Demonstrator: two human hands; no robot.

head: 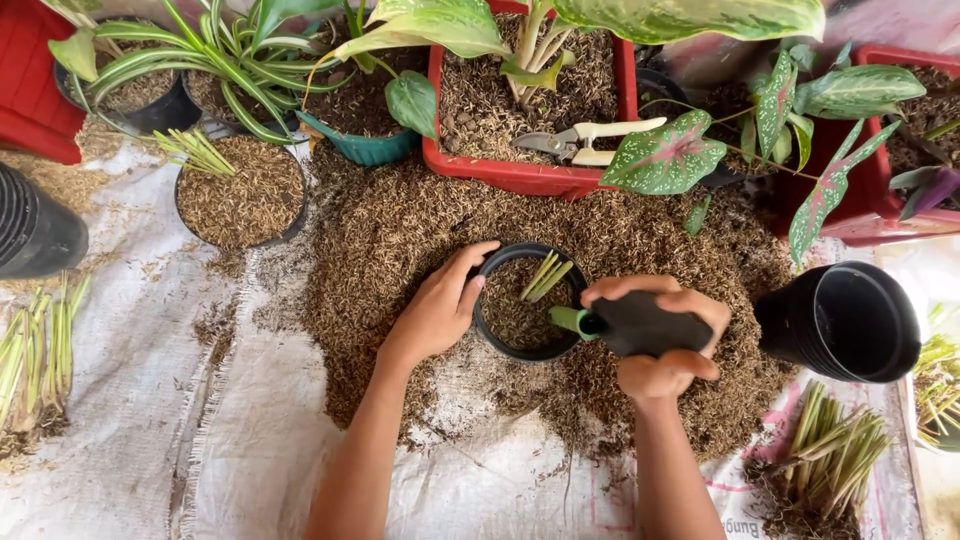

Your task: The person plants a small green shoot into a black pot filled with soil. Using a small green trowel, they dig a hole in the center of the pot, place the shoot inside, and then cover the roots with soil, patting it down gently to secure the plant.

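A: Right hand (pixel 660 345), bottom center, was wrapped around a black trowel (pixel 640 325)?

B: Yep. Left hand (pixel 440 310) gripped the small black pot (pixel 490 330) mid-frame, on the husk pile (pixel 400 230), cuttings (pixel 545 277) inside.

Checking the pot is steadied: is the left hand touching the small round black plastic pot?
Touching. The head view shows the left hand with its fingers on the small round black plastic pot's rim.

Ground cover: white woven sacking (pixel 150 400), spread flat, strewn with brown husk litter (pixel 400 230). Backdrop: red planters (pixel 530 175), black pots (pixel 845 320), variegated foliage (pixel 665 155). Even daylight, soft shadows. No walls visible.
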